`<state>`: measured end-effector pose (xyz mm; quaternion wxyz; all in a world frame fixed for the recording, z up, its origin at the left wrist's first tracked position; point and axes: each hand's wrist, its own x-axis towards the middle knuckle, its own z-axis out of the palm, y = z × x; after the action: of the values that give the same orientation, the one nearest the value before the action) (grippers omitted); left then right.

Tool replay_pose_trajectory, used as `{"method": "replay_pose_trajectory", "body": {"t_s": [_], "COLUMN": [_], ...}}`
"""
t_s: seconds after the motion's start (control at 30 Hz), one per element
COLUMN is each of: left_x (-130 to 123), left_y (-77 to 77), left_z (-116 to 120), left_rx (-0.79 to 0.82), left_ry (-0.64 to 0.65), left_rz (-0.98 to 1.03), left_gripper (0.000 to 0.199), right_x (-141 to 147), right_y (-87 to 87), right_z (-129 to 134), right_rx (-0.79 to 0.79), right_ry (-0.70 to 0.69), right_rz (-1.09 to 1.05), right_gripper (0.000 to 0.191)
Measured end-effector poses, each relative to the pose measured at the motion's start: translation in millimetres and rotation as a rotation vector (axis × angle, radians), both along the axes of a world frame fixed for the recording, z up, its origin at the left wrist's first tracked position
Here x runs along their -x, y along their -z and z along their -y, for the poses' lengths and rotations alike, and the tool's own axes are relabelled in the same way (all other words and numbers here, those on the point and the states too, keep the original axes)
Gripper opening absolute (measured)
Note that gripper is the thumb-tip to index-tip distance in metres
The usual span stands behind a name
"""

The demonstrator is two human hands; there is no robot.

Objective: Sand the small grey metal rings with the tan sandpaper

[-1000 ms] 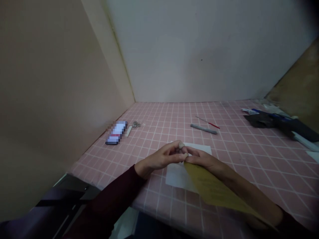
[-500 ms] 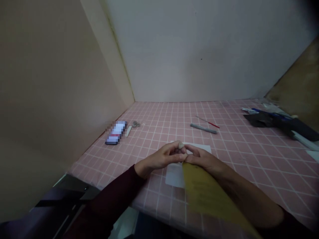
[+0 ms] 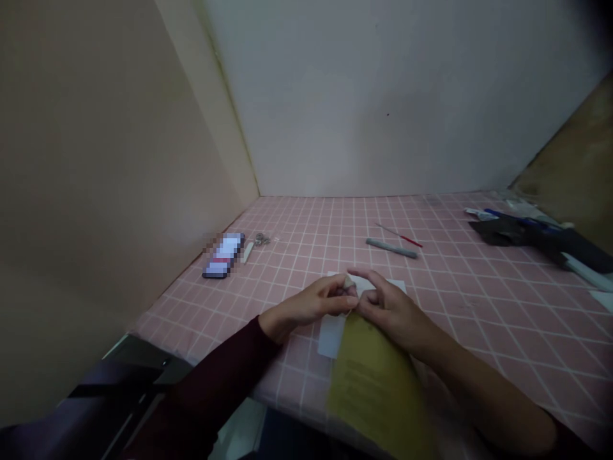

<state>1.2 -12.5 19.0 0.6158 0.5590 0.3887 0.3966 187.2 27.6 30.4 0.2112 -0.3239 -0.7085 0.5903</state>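
My left hand (image 3: 323, 299) is closed in a pinch, with a small pale beige piece (image 3: 349, 282) showing at its fingertips. Most of that piece is hidden by the fingers. Close against it, my right hand (image 3: 390, 306) has its index finger stretched out over the piece and its other fingers curled at the top corner of a yellow sheet (image 3: 371, 377) with faint dark printing. The sheet hangs toward me past the table edge, its lower part blurred. Beneath both hands lies white paper (image 3: 329, 338), partly covered.
A phone (image 3: 223, 255), a white strip (image 3: 248, 252) and small metal rings (image 3: 261, 239) lie at the left. Beyond my hands are a grey stick (image 3: 391, 248) and a thin red-handled tool (image 3: 410, 241). Dark items (image 3: 502, 230) are piled at the right. The pink checked tablecloth (image 3: 297, 281) ends at the front edge.
The yellow sheet has swung left and now hangs more straight down. My right index finger has lifted and straightened, and the right hand has turned slightly. My left hand has hardly moved.
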Motion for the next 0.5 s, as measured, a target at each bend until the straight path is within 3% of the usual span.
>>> {"method": "replay_pose_trajectory", "body": {"t_s": [0.07,0.1,0.23,0.3,0.37,0.5], "left_x": [-0.4,-1.0,-4.1,-4.0,-2.8,-1.6], "left_y": [1.5,1.1,-5.3,-6.6,-4.2,2.7], "left_z": [-0.9,-0.5,3.8,4.5,2.8,-1.2], "left_rx": [0.039,0.031,-0.113,-0.131,-0.075,0.095], "left_ry": [-0.001,-0.014,-0.064,-0.061,-0.040,-0.005], "left_rz": [-0.016,-0.011,0.059,0.074,0.051,0.049], "left_gripper": [0.040,0.040,0.037,0.037,0.036,0.037], "right_x": [0.5,0.8,1.7,1.3,0.5,0.0], "right_y": [1.0,1.5,2.9,2.4,1.2,-1.0], "right_z": [1.9,1.6,-5.4,-7.1,-4.8,2.8], "right_rx": [-0.152,-0.152,0.264,0.332,0.205,-0.240], "right_ry": [0.073,0.077,-0.108,-0.155,-0.083,0.062], "right_rz": [0.048,0.042,-0.107,-0.121,-0.067,0.061], "right_gripper": [0.059,0.059,0.051,0.049,0.054,0.059]}}
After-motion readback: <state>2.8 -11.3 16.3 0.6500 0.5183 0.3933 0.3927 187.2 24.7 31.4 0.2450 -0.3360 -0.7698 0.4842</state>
